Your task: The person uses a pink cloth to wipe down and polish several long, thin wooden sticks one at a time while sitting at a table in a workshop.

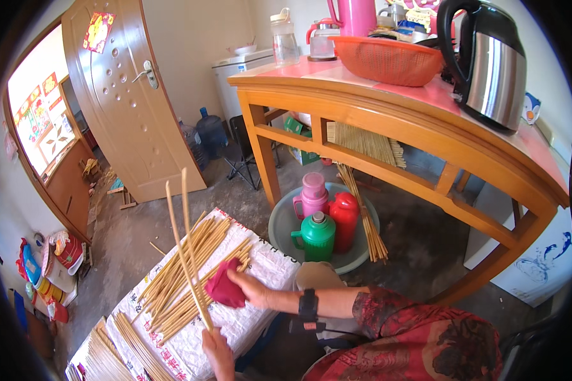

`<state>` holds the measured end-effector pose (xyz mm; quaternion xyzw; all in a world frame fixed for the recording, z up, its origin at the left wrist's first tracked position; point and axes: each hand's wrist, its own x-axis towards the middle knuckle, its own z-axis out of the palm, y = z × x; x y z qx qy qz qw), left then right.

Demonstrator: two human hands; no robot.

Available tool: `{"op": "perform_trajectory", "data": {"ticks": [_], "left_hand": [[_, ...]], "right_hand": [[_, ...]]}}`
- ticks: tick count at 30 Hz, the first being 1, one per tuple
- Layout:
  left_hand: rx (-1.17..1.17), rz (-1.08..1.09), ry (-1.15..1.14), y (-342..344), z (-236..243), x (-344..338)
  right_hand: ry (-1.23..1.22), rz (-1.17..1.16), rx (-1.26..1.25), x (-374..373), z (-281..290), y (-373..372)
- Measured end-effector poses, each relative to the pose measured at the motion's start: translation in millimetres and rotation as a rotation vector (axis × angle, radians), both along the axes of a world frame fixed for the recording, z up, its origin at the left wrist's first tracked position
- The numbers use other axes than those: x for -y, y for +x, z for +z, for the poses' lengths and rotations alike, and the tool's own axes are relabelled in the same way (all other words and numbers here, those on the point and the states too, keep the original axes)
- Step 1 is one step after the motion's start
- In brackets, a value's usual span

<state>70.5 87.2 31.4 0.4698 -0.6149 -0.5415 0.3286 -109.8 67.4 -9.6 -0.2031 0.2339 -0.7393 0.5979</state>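
Observation:
My left hand (217,350) is closed round the lower ends of two long, thin tan sticks (185,254), which rise tilted and spread apart at their tips. My right hand (250,287) grips a bunched dark red cloth (226,284) right beside the sticks. Whether the cloth touches them I cannot tell. Below lies a white woven plastic sheet (275,270) with red and dark print. Several similar sticks (183,279) rest on it in loose piles, and more bundles (136,346) lie at its near left end.
A wooden table (388,120) stands at the right, bearing an orange basket (388,60) and an electric kettle (496,70). Beneath its front edge, a grey-green basin (278,222) holds flasks, and a stick bundle (362,216) leans there. A brown door (124,101) stands open at the left.

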Motion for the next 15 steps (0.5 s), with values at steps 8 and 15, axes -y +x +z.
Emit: {"op": "perform_trajectory", "data": {"ticks": [8, 15], "left_hand": [[0.517, -0.098, -0.506, -58.4, -22.2, -7.3], [0.045, -0.168, 0.227, -29.4, -28.0, -15.6]], "right_hand": [[0.095, -0.188, -0.325, -29.0, 0.9, 39.6], [0.143, -0.149, -0.167, -10.9, 9.1, 38.0]]}}
